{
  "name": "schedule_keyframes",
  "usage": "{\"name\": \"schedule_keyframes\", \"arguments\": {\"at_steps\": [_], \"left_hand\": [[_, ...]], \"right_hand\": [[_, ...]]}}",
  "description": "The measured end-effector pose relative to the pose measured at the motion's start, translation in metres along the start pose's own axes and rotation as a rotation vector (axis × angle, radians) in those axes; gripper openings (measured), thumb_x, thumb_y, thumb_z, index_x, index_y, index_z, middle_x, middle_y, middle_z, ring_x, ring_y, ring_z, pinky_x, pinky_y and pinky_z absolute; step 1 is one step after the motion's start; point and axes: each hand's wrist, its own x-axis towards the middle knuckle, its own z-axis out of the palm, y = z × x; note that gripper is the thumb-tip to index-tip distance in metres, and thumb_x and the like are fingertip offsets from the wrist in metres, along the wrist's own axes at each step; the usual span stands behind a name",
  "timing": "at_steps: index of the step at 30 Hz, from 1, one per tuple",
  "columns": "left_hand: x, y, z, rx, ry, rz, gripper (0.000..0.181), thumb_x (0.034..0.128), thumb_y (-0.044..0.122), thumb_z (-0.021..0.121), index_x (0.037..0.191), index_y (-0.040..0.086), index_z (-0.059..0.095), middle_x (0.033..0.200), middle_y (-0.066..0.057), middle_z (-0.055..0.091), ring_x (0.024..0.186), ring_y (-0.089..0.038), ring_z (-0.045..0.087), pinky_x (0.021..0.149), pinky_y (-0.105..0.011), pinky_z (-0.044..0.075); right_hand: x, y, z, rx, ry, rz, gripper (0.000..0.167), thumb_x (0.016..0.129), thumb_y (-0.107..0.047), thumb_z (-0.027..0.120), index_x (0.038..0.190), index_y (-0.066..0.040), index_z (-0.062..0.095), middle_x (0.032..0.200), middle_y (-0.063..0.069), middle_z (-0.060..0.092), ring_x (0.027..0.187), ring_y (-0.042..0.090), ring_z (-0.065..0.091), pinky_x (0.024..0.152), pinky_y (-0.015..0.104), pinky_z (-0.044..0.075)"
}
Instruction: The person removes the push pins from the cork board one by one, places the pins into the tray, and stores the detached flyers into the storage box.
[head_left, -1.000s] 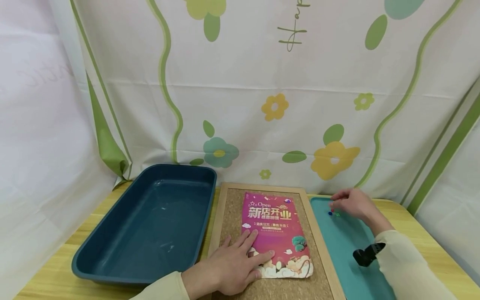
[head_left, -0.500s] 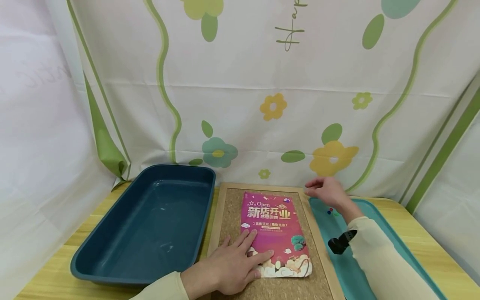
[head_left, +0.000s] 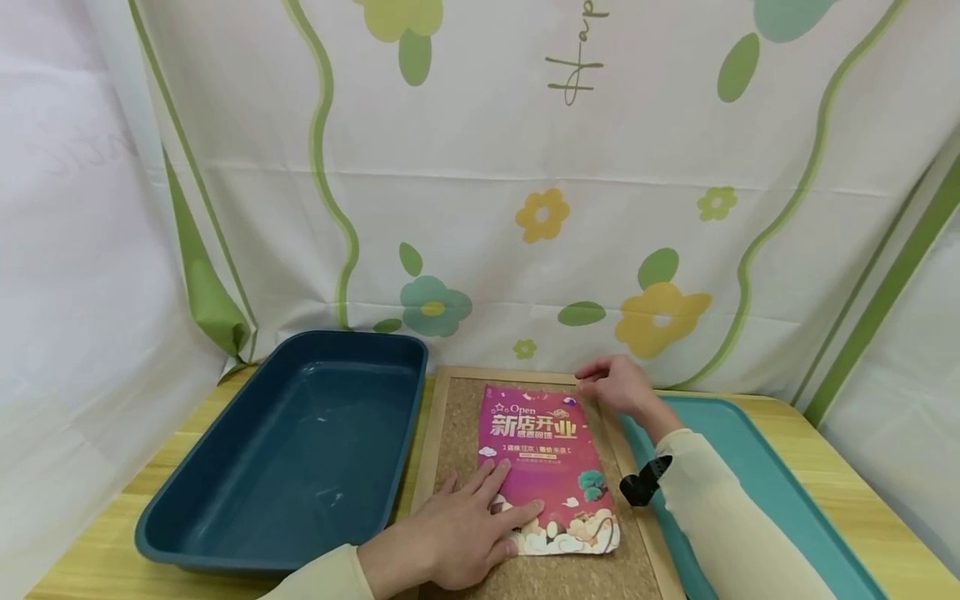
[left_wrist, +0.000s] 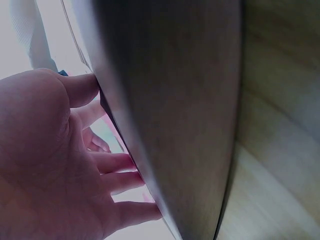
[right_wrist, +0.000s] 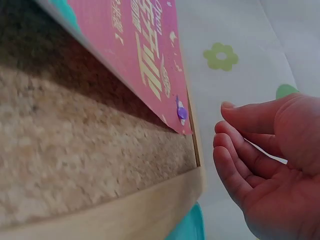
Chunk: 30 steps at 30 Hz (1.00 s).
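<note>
A pink-purple poster [head_left: 547, 458] lies on a wood-framed cork board [head_left: 457, 408]. My left hand [head_left: 467, 532] rests on the poster's lower left with fingers spread; the left wrist view shows this hand [left_wrist: 55, 160] against the board's edge. Over the board's upper right corner, just beyond the poster's top right corner, is my right hand [head_left: 618, 387]. In the right wrist view its fingers are loosely bent, thumb close to them, with nothing visible between [right_wrist: 267, 155]. A purple spot [right_wrist: 182, 114] marks the poster's corner; whether printed or a pin I cannot tell.
A deep dark blue tub [head_left: 300, 467] stands left of the board. To the right lies a flat teal tray [head_left: 772, 475], partly under my right forearm. Behind the wooden table [head_left: 817, 442] hangs a white cloth [head_left: 480, 233] with flowers printed on it.
My right hand has moved left from small coloured pieces on the teal tray to the board's upper right corner. Those pieces are now hidden from view. My left hand has stayed on the poster.
</note>
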Motion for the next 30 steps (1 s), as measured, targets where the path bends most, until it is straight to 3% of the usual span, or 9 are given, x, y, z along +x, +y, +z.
{"name": "schedule_keyframes", "arguments": {"at_steps": [9,23,30], "left_hand": [[0.003,0.0,0.001,-0.03,-0.026,0.024,0.056,0.1076,0.053,0.051,0.159,0.06,0.032,0.179,0.002,0.018,0.166,-0.029,0.021,0.123,-0.069,0.035],[0.002,0.0,0.001,-0.01,-0.01,0.015,0.057,0.1069,0.052,0.052,0.159,0.061,0.031,0.179,0.002,0.018,0.166,-0.029,0.021,0.122,-0.069,0.036],[0.001,-0.002,0.001,-0.01,-0.007,0.007,0.057,0.1069,0.053,0.052,0.159,0.061,0.032,0.179,0.002,0.018,0.166,-0.029,0.021,0.122,-0.069,0.036]], "right_hand": [[-0.004,0.003,0.005,-0.001,-0.029,0.006,0.023,0.1,-0.012,0.073,0.119,0.001,0.074,0.109,0.016,0.072,0.098,0.027,0.065,0.082,0.036,0.058],[-0.004,0.006,0.012,-0.013,-0.076,-0.015,0.016,0.095,-0.001,0.074,0.111,0.002,0.075,0.102,0.016,0.073,0.094,0.025,0.065,0.077,0.031,0.055],[-0.002,0.004,0.015,-0.045,-0.086,-0.022,0.015,0.095,-0.003,0.074,0.109,-0.001,0.078,0.105,0.014,0.073,0.099,0.027,0.064,0.083,0.036,0.056]]}}
